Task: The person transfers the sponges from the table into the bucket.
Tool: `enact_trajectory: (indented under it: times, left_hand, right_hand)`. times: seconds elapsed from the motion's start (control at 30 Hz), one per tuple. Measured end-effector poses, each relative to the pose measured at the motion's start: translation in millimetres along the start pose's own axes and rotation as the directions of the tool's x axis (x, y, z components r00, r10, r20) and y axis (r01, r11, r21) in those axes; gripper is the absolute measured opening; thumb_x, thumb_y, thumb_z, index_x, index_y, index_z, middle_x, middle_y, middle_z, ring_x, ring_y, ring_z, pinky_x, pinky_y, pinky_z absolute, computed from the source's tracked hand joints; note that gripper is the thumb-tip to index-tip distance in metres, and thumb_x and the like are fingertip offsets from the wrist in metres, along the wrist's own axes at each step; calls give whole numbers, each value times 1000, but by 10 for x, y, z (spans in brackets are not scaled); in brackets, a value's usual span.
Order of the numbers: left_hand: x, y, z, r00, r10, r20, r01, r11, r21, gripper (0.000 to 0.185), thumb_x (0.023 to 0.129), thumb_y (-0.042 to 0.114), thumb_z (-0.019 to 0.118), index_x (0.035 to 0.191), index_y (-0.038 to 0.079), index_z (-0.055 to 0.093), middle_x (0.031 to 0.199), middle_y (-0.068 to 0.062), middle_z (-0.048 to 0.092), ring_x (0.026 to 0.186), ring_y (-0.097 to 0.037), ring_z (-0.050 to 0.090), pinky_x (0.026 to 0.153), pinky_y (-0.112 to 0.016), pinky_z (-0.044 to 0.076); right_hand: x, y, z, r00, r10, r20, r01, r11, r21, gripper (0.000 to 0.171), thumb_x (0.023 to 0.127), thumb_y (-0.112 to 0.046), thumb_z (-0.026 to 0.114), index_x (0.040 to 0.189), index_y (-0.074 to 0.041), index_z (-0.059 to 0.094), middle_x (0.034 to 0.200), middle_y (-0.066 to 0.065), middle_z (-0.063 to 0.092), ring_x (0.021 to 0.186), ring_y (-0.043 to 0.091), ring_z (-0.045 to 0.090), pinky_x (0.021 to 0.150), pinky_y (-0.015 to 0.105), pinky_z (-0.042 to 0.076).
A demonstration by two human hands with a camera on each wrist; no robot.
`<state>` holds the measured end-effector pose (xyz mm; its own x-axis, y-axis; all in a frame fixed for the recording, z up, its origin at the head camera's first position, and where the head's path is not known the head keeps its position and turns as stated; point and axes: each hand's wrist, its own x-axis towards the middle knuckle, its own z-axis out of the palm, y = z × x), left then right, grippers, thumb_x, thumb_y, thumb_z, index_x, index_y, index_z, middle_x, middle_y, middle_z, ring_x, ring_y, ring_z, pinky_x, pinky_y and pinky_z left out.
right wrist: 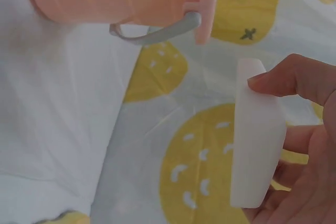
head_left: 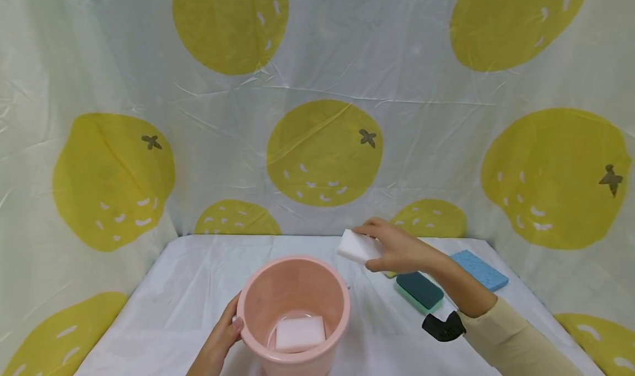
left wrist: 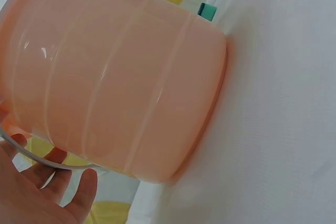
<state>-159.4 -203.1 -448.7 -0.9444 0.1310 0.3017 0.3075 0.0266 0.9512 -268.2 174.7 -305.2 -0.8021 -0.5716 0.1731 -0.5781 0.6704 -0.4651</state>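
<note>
A pink plastic bucket (head_left: 295,285) stands on the white-covered table, and inside it a white sponge block (head_left: 300,333) lies on the bottom. My left hand (head_left: 223,334) grips the bucket's left side, thumb over the rim; in the left wrist view its fingers (left wrist: 84,187) reach past the grey handle (left wrist: 39,159). To the right of the bucket and above the table, my right hand (head_left: 399,249) pinches a second white sponge block (head_left: 358,247) between thumb and fingers. The right wrist view shows this block (right wrist: 255,140) edge-on, apart from the bucket.
Under the right forearm lies a green sponge (head_left: 420,290) with a dark green top. A blue sponge (head_left: 480,270) is farther right. The edge of a yellow thing (head_left: 391,275) shows beneath the right hand. A lemon-print curtain (head_left: 324,152) surrounds the table's back and sides.
</note>
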Motion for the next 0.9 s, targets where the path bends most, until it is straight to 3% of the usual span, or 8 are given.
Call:
enact_trajectory:
  times: [0.5,0.9]
  left_hand:
    - [-15,-30,-29,1000,15,25,-15,1000,0,56,105,18,41,158,-1,36,152,-30,38,115,-19,61,87,-33,53]
    - [-5,-29,-9,1000,9,6,-9,1000,9,55,105,18,40,157,-1,38,149,-30,41,115,-15,60,85,-34,55]
  right_hand:
    - [224,-465,35,983,-140,119,143,989,-21,65,84,-18,80,145,-12,60,126,0,54,107,19,54,83,37,52]
    - [392,-756,141,941,-257,221,276,959,-64,67,82,-17,76,146,-9,59,127,3,53,110,16,52,93,34,47]
